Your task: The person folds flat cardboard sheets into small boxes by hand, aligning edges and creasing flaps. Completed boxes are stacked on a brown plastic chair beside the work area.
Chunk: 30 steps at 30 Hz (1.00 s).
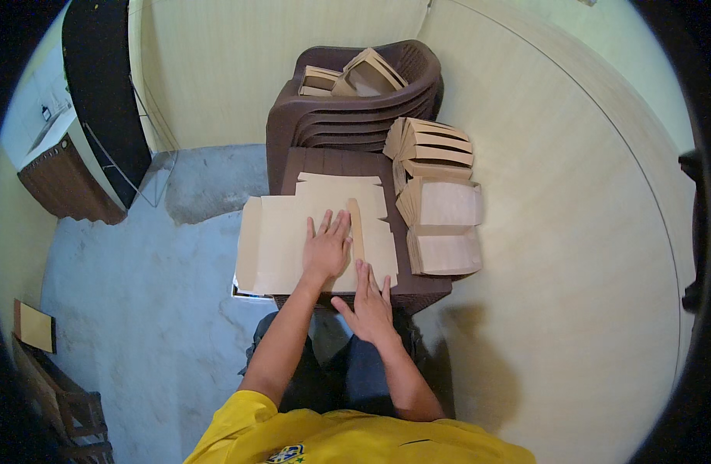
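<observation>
A flat, die-cut cardboard box blank (282,240) lies on a brown plastic seat in front of me, with notched edges at its far and right sides. A narrow tan strip (356,224), perhaps a folded flap, runs lengthwise over its right part. My left hand (327,246) rests on the cardboard just left of the strip, fingers spread and pointing away from me. At the near end of the strip, my right hand (368,305) touches the sheet with its fingertips, its fingers stretched and thumb apart. Neither hand grips anything.
Stacked brown plastic chairs (324,116) stand behind, with folded cardboard boxes (368,75) on top. More folded boxes (433,147) and pale-faced ones (448,224) line the right side by the wall. A dark wooden chair (69,402) stands at lower left; a cable hangs at far left.
</observation>
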Each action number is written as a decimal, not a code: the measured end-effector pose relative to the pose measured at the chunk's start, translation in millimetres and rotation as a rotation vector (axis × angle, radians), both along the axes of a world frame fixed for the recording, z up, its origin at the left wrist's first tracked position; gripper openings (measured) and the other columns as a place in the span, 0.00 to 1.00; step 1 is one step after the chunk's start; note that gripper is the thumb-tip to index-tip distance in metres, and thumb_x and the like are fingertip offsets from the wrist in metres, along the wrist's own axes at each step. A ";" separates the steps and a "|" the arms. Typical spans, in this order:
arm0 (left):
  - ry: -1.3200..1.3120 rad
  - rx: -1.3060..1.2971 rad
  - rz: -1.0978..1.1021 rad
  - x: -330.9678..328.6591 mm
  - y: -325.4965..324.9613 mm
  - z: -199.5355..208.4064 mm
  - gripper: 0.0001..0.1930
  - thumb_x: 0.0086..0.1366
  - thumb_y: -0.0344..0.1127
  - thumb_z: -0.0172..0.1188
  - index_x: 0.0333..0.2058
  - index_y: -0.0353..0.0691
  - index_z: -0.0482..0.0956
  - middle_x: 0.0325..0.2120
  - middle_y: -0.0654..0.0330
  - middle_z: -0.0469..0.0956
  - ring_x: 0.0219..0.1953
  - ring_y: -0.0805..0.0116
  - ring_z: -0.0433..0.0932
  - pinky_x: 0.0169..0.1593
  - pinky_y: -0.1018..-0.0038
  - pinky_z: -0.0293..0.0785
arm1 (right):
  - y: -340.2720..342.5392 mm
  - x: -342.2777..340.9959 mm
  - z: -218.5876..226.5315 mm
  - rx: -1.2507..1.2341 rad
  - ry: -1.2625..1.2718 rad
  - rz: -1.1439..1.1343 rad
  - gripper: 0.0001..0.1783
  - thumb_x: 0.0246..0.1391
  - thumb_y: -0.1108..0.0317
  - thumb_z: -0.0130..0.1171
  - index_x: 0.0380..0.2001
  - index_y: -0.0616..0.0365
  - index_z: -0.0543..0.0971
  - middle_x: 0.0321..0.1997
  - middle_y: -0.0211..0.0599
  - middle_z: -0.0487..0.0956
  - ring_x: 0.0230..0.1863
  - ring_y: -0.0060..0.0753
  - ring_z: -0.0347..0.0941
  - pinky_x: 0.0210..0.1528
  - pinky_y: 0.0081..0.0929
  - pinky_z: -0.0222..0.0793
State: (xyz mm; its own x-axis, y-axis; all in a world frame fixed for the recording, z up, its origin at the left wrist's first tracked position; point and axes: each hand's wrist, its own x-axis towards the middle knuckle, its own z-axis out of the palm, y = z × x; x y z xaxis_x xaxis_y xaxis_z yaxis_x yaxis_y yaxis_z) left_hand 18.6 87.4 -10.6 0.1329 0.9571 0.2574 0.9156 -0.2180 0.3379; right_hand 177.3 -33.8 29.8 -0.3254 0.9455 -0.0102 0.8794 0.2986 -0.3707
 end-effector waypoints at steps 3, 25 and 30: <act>-0.163 0.038 -0.004 -2.2 -3.2 2.0 0.31 0.78 0.43 0.53 0.76 0.49 0.66 0.77 0.58 0.66 0.81 0.52 0.57 0.83 0.40 0.41 | -2.6 12.2 5.7 0.005 0.146 -0.010 0.59 0.67 0.44 0.63 0.82 0.70 0.45 0.85 0.57 0.56 0.83 0.57 0.56 0.83 0.62 0.41; -0.140 0.131 -0.041 -9.8 -29.5 -1.9 0.15 0.76 0.39 0.57 0.56 0.53 0.86 0.67 0.65 0.79 0.74 0.57 0.70 0.78 0.47 0.59 | 68.8 57.2 -14.3 0.089 0.546 0.087 0.20 0.52 0.60 0.80 0.44 0.60 0.89 0.49 0.47 0.84 0.55 0.51 0.79 0.58 0.44 0.76; -0.212 0.073 -0.042 -13.7 -30.5 2.4 0.16 0.77 0.47 0.58 0.56 0.52 0.86 0.66 0.65 0.79 0.74 0.56 0.69 0.78 0.46 0.58 | 67.4 36.6 -14.0 0.257 0.422 -0.139 0.28 0.49 0.57 0.82 0.51 0.56 0.84 0.51 0.44 0.80 0.57 0.51 0.75 0.62 0.46 0.72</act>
